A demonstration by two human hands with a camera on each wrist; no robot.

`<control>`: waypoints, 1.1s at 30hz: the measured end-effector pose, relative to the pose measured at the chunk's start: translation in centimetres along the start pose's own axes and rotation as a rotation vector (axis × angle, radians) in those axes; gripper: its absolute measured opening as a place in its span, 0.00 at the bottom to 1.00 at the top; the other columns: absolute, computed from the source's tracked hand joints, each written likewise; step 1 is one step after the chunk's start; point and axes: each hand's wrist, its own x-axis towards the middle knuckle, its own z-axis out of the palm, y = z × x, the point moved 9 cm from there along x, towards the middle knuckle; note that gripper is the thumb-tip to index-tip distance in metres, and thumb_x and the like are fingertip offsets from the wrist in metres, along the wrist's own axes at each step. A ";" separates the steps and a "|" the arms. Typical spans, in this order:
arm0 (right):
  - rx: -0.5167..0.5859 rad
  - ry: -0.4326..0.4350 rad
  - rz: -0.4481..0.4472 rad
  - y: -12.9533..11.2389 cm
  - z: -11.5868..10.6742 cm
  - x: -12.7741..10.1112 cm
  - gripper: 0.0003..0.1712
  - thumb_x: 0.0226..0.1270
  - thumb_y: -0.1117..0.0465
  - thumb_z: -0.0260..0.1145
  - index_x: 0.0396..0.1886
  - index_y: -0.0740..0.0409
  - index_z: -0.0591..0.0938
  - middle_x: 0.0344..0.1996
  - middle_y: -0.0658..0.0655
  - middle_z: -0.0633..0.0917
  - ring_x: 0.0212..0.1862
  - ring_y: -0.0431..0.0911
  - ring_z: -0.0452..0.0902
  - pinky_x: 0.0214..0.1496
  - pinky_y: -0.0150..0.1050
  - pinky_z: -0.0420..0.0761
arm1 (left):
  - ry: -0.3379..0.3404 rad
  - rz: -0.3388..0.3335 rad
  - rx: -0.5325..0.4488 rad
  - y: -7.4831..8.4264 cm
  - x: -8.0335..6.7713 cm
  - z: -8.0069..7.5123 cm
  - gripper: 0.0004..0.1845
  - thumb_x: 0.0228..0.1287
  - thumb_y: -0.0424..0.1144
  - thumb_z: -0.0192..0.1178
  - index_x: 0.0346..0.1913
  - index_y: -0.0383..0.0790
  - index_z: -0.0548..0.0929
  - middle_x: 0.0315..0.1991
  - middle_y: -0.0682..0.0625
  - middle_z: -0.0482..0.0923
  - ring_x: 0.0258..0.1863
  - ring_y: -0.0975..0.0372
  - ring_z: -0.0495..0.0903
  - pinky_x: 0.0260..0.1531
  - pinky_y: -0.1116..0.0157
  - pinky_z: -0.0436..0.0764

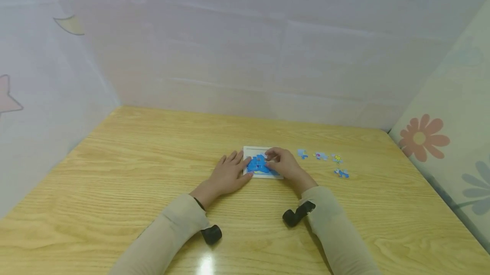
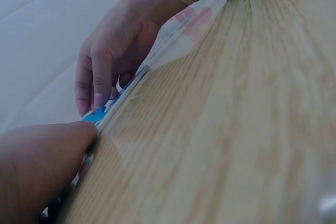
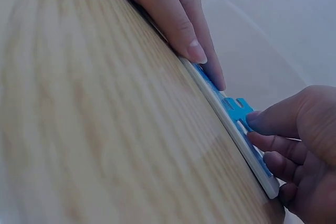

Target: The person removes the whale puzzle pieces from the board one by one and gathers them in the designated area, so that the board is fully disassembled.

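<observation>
Fingers of the R hand [image 1: 288, 165] pinch a blue puzzle pc [image 3: 239, 109], held at a tilt over the white tray [image 1: 253, 147], nr ctr of frame; can't tell if it touches; L hand [image 1: 226, 176] has its fingers straight & apart, resting at the tray's left side; part-filled blue picture [image 1: 252, 165] in the tray; four loose pcs [image 1: 320, 156] on the tabletop [image 1: 153, 160], right of ctr, incl. one w/ a yellow sun [image 1: 337, 158]; red flower [image 1: 419, 138] on the wall, far right of frame.

Right hand [image 1: 286, 164] partly hides puzzle tray [image 1: 252, 147]; sleeves [image 1: 166, 232] cut off.
</observation>
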 end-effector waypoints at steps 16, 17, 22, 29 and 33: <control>0.039 0.028 0.039 0.0 0.2 0.0 0.17 0.60 0.68 0.63 0.50 0.64 0.78 0.40 0.60 0.83 0.36 0.46 0.72 0.39 0.33 0.72 | 0.005 0.020 0.017 0.0 0.0 0.1 0.31 0.70 0.55 0.45 0.71 0.44 0.60 0.72 0.39 0.51 0.73 0.47 0.47 0.69 0.45 0.50; 0.035 0.030 0.034 0.0 0.2 0.0 0.17 0.60 0.69 0.64 0.50 0.65 0.78 0.39 0.61 0.83 0.36 0.46 0.72 0.39 0.34 0.73 | 0.005 0.022 0.019 0.0 0.0 0.1 0.31 0.70 0.55 0.45 0.71 0.44 0.60 0.72 0.38 0.51 0.73 0.46 0.47 0.69 0.45 0.50; 0.040 0.041 0.029 0.1 -0.1 0.1 0.17 0.60 0.68 0.64 0.49 0.66 0.79 0.39 0.61 0.83 0.38 0.47 0.76 0.45 0.40 0.77 | 0.002 0.031 0.014 0.1 0.0 0.0 0.31 0.70 0.54 0.44 0.71 0.43 0.60 0.72 0.38 0.50 0.73 0.46 0.47 0.69 0.45 0.51; 0.163 0.030 0.085 1.2 -1.0 -0.1 0.17 0.62 0.68 0.62 0.51 0.66 0.78 0.40 0.61 0.81 0.41 0.47 0.75 0.48 0.39 0.76 | -0.008 0.042 0.016 0.6 0.3 0.3 0.31 0.70 0.54 0.44 0.70 0.42 0.60 0.72 0.37 0.51 0.73 0.46 0.48 0.69 0.46 0.51; 0.140 0.020 0.067 1.2 -2.1 -0.4 0.18 0.62 0.67 0.62 0.52 0.65 0.78 0.40 0.60 0.82 0.41 0.47 0.74 0.45 0.35 0.74 | -0.018 0.044 0.011 0.9 0.4 0.3 0.31 0.70 0.54 0.45 0.70 0.42 0.61 0.72 0.37 0.51 0.73 0.46 0.48 0.69 0.46 0.51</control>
